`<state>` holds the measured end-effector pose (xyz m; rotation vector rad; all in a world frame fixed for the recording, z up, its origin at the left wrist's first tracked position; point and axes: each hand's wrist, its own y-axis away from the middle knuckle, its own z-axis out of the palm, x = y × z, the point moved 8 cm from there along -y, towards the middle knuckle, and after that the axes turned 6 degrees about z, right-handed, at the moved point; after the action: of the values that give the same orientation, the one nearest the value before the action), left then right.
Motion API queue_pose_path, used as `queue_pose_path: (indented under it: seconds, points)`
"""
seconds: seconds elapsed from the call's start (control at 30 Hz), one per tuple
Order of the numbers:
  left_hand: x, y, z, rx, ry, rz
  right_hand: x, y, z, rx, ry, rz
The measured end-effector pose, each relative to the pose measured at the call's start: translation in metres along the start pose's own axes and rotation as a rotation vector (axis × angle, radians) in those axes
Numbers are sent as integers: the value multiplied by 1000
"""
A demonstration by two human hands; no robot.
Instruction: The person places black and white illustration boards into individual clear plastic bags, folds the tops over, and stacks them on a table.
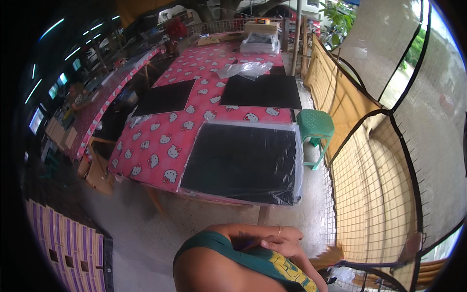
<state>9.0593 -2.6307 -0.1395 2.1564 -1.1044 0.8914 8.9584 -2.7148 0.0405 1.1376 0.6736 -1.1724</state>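
Note:
At the lower middle, my bare arms cross in front of my green top. My left hand (pixel 292 234) lies at the end of a forearm with a thin bracelet; its fingers are too unclear to read. Over that forearm, my right hand (pixel 281 247) is curled, with a slim dark thing at its fingertips that I cannot make out. Beyond both hands, a large black sheet under clear plastic (pixel 241 158) lies on the near end of a table covered in pink cat-print cloth (pixel 154 160). Neither hand touches it.
Farther along lie two black sheets (pixel 165 97) (pixel 262 91), crumpled clear plastic (pixel 245 69) and a wrapped stack (pixel 259 43). A green stool (pixel 316 124) stands right of the table, beside a mesh fence (pixel 374 170). Purple-striped cardboard (pixel 65 243) is at lower left, a broom (pixel 333 255) at lower right.

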Motion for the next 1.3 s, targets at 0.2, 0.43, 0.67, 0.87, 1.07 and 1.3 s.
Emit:
queue_pose_path:
  seconds: [0.2, 0.43, 0.67, 0.87, 1.07, 1.3]
  points:
    - [39, -54, -26, 216, 67, -148, 14, 53, -55, -145, 162, 42]
    - [9, -95, -66, 357, -67, -149, 4, 75, -103, -356, 341, 22]
    - [-53, -73, -180, 635, 208, -441, -12, 62, -182, -485, 482, -15]
    - [-94, -103, -253, 655, 102, -373, -56, 35, -246, -577, 576, -55]
    - [-125, -102, -324, 824, 142, -386, -95, 10, -292, -744, 580, -162]
    - [-197, -92, -342, 1148, 765, -448, -77, -28, -379, -857, 515, -177]
